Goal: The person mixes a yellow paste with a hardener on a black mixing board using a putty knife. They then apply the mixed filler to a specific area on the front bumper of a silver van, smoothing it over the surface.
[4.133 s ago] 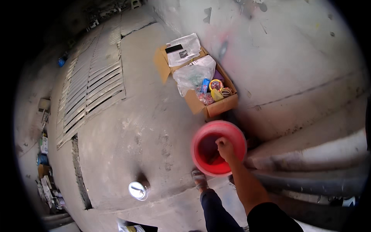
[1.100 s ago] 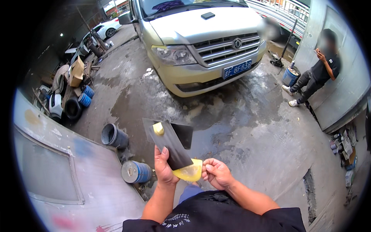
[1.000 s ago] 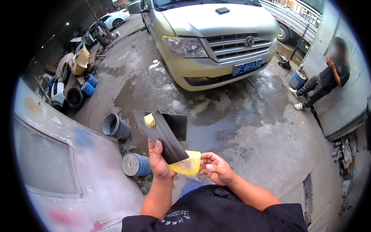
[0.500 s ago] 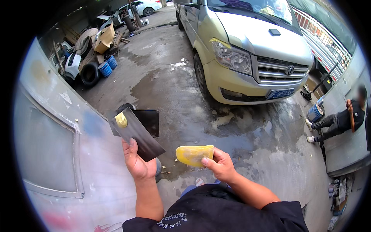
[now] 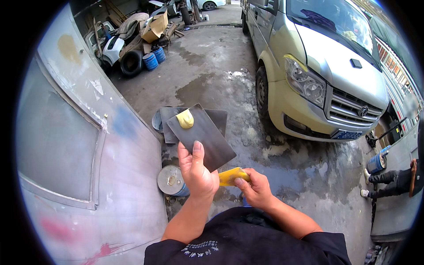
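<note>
My left hand (image 5: pixel 196 170) grips a dark flat metal board (image 5: pixel 203 134) by its lower edge, thumb on top. A lump of yellow putty (image 5: pixel 185 118) sits near the board's far corner. A second dark plate (image 5: pixel 168 119) shows behind it. My right hand (image 5: pixel 254 187) holds a yellow plastic spreader (image 5: pixel 229 176) just below the board's right corner, close to my left hand. Both hands are in front of my chest, next to a sanded grey vehicle panel (image 5: pixel 84 145) on my left.
A tin can (image 5: pixel 170 181) and a grey bucket (image 5: pixel 157 122) stand on the wet concrete floor by the panel. A beige van (image 5: pixel 318 66) is parked at right. Tyres, blue drums (image 5: pixel 154 57) and cardboard are piled far left. A person (image 5: pixel 393 181) crouches at the right edge.
My view has swung left toward the grey panel. The board has tilted flatter and moved toward centre, and my right hand has brought the spreader in under the board's corner.
</note>
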`<state>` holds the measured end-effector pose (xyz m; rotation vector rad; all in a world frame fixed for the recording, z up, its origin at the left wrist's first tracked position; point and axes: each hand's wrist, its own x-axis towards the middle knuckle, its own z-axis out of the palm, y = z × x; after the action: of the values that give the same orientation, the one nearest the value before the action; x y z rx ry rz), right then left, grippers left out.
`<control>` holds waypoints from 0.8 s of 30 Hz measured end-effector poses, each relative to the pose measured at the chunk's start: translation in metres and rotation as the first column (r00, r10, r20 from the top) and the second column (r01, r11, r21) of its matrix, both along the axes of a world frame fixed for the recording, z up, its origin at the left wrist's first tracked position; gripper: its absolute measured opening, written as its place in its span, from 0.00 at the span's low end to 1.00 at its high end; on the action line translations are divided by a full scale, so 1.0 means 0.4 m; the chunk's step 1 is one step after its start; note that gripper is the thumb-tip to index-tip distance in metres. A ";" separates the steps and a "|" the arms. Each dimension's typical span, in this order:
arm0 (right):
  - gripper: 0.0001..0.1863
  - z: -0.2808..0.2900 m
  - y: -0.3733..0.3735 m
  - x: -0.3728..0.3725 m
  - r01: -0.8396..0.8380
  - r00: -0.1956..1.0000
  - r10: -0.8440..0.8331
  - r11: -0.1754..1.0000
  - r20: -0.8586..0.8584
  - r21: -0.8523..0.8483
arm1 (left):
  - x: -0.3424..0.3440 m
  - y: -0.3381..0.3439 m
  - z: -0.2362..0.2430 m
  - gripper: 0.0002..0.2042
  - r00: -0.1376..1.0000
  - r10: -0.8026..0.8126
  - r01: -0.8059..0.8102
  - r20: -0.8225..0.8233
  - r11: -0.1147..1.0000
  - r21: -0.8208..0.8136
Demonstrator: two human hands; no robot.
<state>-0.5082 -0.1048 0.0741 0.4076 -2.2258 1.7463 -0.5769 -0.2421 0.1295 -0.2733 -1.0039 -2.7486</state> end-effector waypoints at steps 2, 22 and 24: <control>0.09 -0.006 0.016 -0.032 0.023 0.999 -0.020 0.997 -0.042 0.076 | -0.045 0.041 -0.022 0.16 1.000 0.028 -0.028 -0.005 0.999 -0.040; 0.15 -0.116 0.492 -0.498 0.041 0.907 0.276 0.695 0.319 -0.718 | -0.568 0.577 -0.093 0.15 0.905 -0.419 0.410 0.074 0.906 0.106; 0.15 -0.105 0.502 -0.545 0.064 0.916 0.237 0.712 0.325 -0.699 | -0.604 0.588 -0.088 0.14 0.924 -0.382 0.379 0.023 0.923 0.066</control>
<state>-0.7262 0.0961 0.0321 -0.0297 -1.5417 2.7419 -0.8184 -0.0069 0.0941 -0.4561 -0.9597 -3.1358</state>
